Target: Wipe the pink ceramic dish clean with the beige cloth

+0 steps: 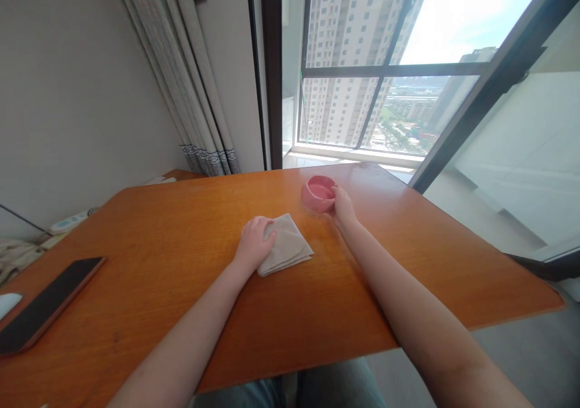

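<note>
A folded pale grey-beige cloth (287,248) lies on the wooden table (172,263) near its middle. My left hand (256,242) is at the cloth's left side, fingers curled over it and the thumb on top. Farther back and to the right, my right hand (343,204) grips the right side of a pink bowl (315,199) by its rim. The bowl looks upright, with its hollow facing up and nothing visible inside. Whether its base touches the tabletop or hovers just over it, I cannot tell.
At the left lies a long dark pad (48,302) with a white object (8,303) beside it, cut off by the frame. A power strip (70,220) sits past the left edge. Behind the table are a curtain (181,81) and a window (344,112).
</note>
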`<action>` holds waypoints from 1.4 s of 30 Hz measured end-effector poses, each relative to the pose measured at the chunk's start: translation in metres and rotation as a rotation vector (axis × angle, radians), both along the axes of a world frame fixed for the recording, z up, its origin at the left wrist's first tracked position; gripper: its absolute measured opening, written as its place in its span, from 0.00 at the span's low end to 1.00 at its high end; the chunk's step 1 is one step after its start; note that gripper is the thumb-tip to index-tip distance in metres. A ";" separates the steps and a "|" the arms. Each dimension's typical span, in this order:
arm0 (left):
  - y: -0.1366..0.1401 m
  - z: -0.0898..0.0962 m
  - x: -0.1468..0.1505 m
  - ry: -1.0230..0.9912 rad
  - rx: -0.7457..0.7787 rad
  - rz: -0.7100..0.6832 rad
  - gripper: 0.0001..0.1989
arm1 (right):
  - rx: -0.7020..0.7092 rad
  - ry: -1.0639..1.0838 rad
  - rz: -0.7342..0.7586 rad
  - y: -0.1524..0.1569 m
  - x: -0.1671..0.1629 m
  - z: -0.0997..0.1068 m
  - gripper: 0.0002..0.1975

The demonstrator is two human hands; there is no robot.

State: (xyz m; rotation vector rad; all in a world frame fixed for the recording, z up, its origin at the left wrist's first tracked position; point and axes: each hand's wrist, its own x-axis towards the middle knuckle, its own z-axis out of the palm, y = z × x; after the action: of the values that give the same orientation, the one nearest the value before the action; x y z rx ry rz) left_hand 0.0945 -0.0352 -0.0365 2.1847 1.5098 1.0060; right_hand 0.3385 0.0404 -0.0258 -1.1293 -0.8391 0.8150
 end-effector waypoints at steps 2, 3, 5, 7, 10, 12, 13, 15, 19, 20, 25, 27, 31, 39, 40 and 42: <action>0.000 -0.002 -0.001 0.073 -0.016 0.007 0.11 | -0.032 -0.002 -0.175 0.011 0.025 -0.007 0.16; 0.001 -0.004 -0.002 0.086 -0.024 0.003 0.11 | -0.049 -0.029 -0.233 0.015 0.036 -0.011 0.16; 0.003 -0.008 -0.003 0.090 -0.026 -0.016 0.10 | -0.085 -0.070 -0.304 0.021 0.050 -0.019 0.16; 0.006 -0.010 -0.005 0.078 -0.022 -0.028 0.11 | -0.107 -0.081 -0.338 0.025 0.058 -0.026 0.16; 0.008 -0.010 -0.008 0.068 -0.040 -0.030 0.13 | -0.118 -0.083 -0.359 0.029 0.064 -0.034 0.17; 0.007 -0.008 -0.008 0.071 -0.052 -0.034 0.12 | -0.120 -0.095 -0.366 0.031 0.066 -0.036 0.16; 0.007 -0.007 -0.008 0.073 -0.056 -0.035 0.12 | -0.120 -0.103 -0.367 0.032 0.068 -0.037 0.16; 0.006 -0.006 -0.008 0.079 -0.058 -0.035 0.12 | -0.120 -0.123 -0.368 0.033 0.070 -0.038 0.15; 0.005 -0.007 -0.007 0.094 -0.061 -0.036 0.12 | -0.129 -0.171 -0.355 0.033 0.073 -0.040 0.13; 0.005 -0.007 -0.007 0.101 -0.063 -0.037 0.12 | -0.133 -0.183 -0.353 0.033 0.074 -0.040 0.13; 0.004 -0.007 -0.006 0.121 -0.076 -0.049 0.12 | -0.162 -0.245 -0.352 0.032 0.074 -0.037 0.11; 0.003 -0.006 -0.006 0.117 -0.078 -0.053 0.12 | -0.171 -0.266 -0.355 0.031 0.072 -0.035 0.10; 0.000 -0.004 -0.005 0.152 -0.086 -0.067 0.13 | -0.164 -0.303 -0.358 0.026 0.070 -0.030 0.09; 0.003 -0.006 -0.005 0.142 -0.092 -0.068 0.17 | 0.068 -0.663 -0.406 -0.013 0.027 0.011 0.21; 0.004 -0.007 -0.006 0.126 -0.087 -0.054 0.19 | 0.128 -0.756 -0.289 -0.020 0.014 0.018 0.20; 0.006 -0.009 -0.006 0.095 -0.080 -0.021 0.22 | 0.094 -0.889 0.046 -0.033 -0.013 0.024 0.16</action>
State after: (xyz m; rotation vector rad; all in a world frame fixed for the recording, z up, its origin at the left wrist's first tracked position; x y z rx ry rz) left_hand 0.0882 -0.0295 -0.0451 2.2160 1.5370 0.8306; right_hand 0.3253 0.0072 -0.0021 -1.3991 -1.6180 0.2681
